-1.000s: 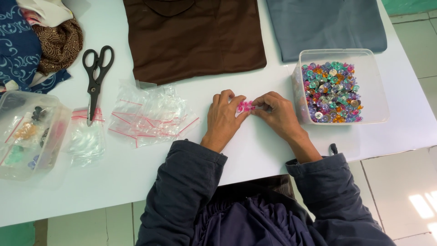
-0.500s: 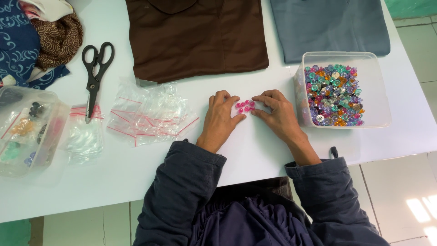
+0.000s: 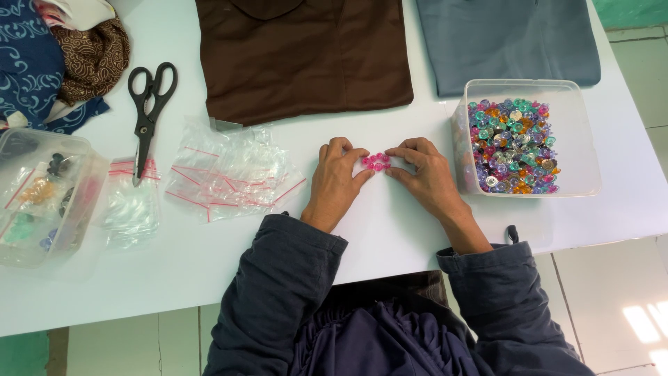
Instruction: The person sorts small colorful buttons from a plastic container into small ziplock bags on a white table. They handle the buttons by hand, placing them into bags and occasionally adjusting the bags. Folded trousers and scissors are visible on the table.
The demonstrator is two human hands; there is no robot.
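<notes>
My left hand (image 3: 335, 179) and right hand (image 3: 426, 175) rest on white worktop (image 3: 390, 230) near its middle, fingertips pinching small cluster of pink translucent plastic beads (image 3: 376, 161) between them. Clear plastic tub of mixed coloured beads (image 3: 515, 143) just beside right hand, toward right edge. Pile of small clear zip bags with red strips (image 3: 229, 174) left of left hand. Black scissors (image 3: 148, 111) further left.

We see a plain white surface (image 3: 390, 237), pale tiled floor (image 3: 612, 313) below us, sunlight patches on the tiles at right
</notes>
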